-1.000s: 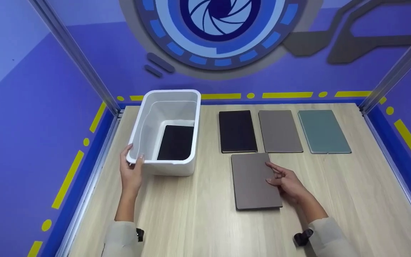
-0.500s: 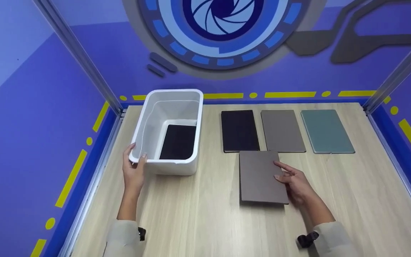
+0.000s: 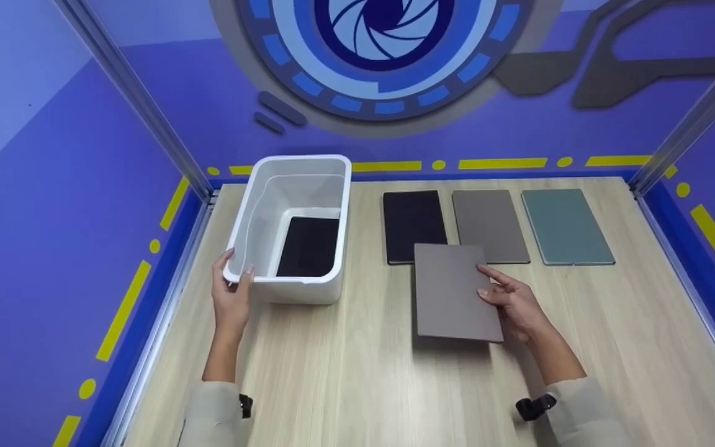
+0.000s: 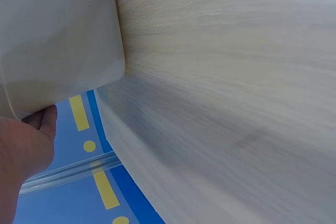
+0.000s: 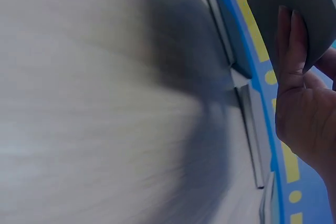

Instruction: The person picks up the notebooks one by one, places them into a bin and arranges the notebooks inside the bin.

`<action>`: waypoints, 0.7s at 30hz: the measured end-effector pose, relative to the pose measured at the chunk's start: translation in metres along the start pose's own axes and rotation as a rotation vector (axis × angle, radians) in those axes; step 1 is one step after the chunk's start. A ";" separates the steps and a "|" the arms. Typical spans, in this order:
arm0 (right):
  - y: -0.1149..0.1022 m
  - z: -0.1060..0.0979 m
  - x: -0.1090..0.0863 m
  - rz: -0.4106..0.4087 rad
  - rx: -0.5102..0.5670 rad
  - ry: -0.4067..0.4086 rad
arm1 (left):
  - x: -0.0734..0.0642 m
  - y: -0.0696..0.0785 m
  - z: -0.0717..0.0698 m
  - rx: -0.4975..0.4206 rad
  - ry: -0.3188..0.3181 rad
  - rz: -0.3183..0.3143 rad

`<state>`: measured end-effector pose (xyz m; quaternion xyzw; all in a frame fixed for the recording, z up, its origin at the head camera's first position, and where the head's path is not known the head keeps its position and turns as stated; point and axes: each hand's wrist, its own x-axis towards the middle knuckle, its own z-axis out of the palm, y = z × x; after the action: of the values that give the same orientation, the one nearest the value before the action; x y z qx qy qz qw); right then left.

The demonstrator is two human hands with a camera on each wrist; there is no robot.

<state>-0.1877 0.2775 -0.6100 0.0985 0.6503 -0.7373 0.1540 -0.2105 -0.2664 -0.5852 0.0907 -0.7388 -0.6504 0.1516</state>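
My right hand (image 3: 517, 304) grips a grey-brown notebook (image 3: 454, 295) by its right edge, thumb and index finger on top. In the right wrist view other fingers (image 5: 297, 40) support its underside, and the notebook is up off the table with a shadow below. At the left, a white plastic bin (image 3: 295, 292) stands on the table, a black notebook (image 3: 309, 247) lying flat on its floor. My left hand (image 3: 231, 301) holds the bin's near left corner, thumb at the front rim and fingers round the side; the left wrist view shows the hand at the bin's wall (image 4: 63, 35).
Along the back of the table (image 3: 357, 385) lie a black notebook (image 3: 413, 220), another grey-brown notebook (image 3: 491, 223) and a green notebook (image 3: 567, 226) in a row. The held notebook overlaps the first two in the head view. Blue panels (image 3: 41, 217) with metal posts enclose the table.
My right hand has lifted the grey-brown notebook off the table and moved it slightly right and away from me. The left hand keeps its hold on the bin.
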 end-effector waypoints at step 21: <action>-0.039 0.019 0.009 -0.091 0.093 0.012 | 0.000 0.000 0.001 0.004 0.010 -0.009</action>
<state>-0.2086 0.2621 -0.5738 0.0803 0.6200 -0.7725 0.1114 -0.2111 -0.2652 -0.5852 0.0975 -0.7388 -0.6492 0.1525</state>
